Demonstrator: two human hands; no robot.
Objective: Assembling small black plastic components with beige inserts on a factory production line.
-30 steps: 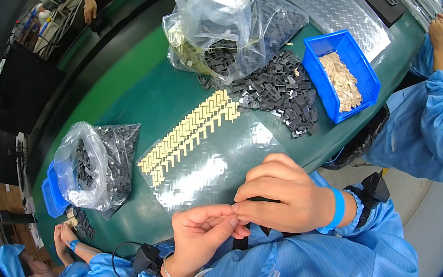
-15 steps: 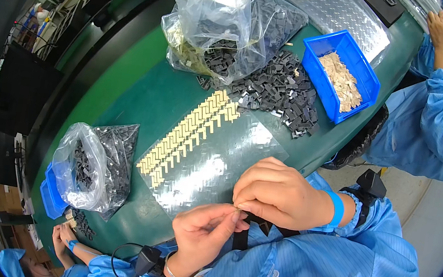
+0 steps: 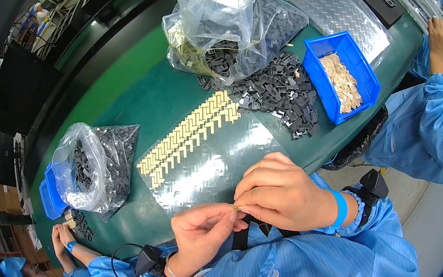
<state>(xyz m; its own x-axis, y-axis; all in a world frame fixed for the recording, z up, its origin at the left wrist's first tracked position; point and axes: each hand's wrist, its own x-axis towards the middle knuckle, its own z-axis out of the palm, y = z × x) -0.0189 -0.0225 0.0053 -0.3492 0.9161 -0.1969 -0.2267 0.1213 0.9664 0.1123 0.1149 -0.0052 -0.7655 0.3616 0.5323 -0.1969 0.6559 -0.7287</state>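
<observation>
My left hand (image 3: 201, 231) and my right hand (image 3: 283, 191) meet fingertip to fingertip over the table's near edge. Both pinch a small yellowish piece (image 3: 235, 208), mostly hidden by the fingers; its exact kind cannot be made out. Just beyond them lies a clear plastic sheet (image 3: 198, 183) on the green table. Cream L-shaped adhesive pieces (image 3: 188, 133) sit in slanting rows along its left and far part. Bare sheet shows on the side nearer my right hand.
Small black plastic parts (image 3: 287, 91) lie heaped beside a large clear bag (image 3: 210, 18). A blue bin (image 3: 325, 91) holds tan pieces. Another bag of black parts (image 3: 116, 163) stands at left by a blue tray (image 3: 49, 193). Co-workers' hands (image 3: 438, 41) show at right, others at lower left and top left.
My hands stay together, with only slight finger shifts around the small piece. The rows on the sheet look the same. Co-workers at upper right and top left have moved their hands slightly.
</observation>
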